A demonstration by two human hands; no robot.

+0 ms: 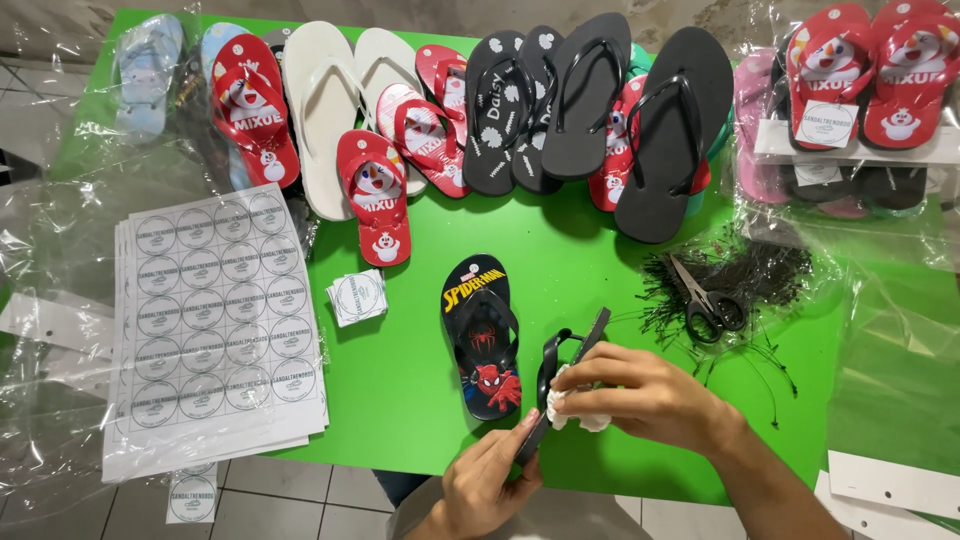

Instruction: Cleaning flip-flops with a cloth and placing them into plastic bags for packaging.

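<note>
My left hand (490,480) grips the near end of a black flip-flop (565,365) held on its edge over the green table (400,390). Against the sandal's side my right hand (650,395) presses a crumpled white cloth (580,415). A matching black flip-flop with a red cartoon print (482,335) lies flat just left of them.
Red, white and black flip-flops (520,110) line the table's far side. Sheets of round stickers (215,310) lie at the left, a small sticker stack (358,296) near the middle. Scissors (705,300) rest on a heap of black ties at the right. Bagged sandals (860,90) sit at the far right.
</note>
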